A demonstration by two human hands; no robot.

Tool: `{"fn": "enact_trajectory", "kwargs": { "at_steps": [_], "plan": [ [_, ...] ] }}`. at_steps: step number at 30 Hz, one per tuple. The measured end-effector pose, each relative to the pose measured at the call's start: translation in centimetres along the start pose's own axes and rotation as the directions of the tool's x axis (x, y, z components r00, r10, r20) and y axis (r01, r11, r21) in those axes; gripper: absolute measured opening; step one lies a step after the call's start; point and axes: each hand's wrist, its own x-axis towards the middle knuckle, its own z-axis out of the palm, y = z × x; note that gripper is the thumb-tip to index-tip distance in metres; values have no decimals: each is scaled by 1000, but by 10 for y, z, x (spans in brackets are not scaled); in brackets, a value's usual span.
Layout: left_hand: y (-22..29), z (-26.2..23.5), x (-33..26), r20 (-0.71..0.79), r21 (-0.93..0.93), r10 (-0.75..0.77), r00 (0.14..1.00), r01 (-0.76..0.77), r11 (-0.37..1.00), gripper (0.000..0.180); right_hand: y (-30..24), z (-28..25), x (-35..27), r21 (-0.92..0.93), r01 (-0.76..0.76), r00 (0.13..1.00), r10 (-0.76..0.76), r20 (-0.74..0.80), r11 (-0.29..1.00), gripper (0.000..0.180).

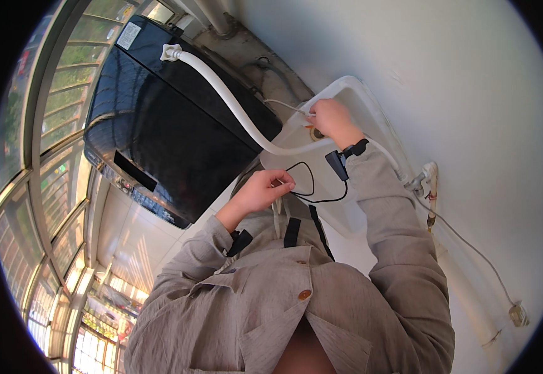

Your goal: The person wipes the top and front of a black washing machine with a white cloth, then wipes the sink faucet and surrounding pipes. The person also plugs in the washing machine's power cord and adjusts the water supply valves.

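Note:
My right hand [330, 118] reaches over a white sink basin [346, 90], its fingers closed around a thin whitish cord [282, 105]. The cord runs from beside a black washing machine [171, 118] to my fingertips. My left hand [262, 190] is held nearer to me, in front of the machine's right corner, thumb and fingers pinched together. What is between them, if anything, I cannot make out. A thin black cable [314, 181] loops beside those fingertips and leads to a black device [337, 166] strapped at my right wrist.
A thick white hose [227, 96] with a white end fitting [171, 53] lies across the machine's lid and passes beneath my right forearm. On the right wall are a tap [418, 181] and a socket [519, 314] with a cord. Barred windows [65, 112] line the left.

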Motion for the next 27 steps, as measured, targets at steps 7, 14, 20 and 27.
{"fn": "enact_trajectory", "kwargs": {
  "at_steps": [7,14,20,27],
  "plan": [
    [124,-37,27,-98,543,527,844,-399,739,12,13,-22,-16,-131,-255,963,263,55,958,20],
    [121,-10,123,-122,931,435,892,-48,361,29,28,-59,-48,-186,-352,927,369,63,917,26],
    [111,-34,149,-133,871,243,961,-4,491,18,55,-89,-84,-95,-323,939,331,93,942,20],
    [107,-37,157,-160,863,287,944,-7,506,13,95,-125,-135,-37,-483,864,483,141,875,32]
  ]
}}
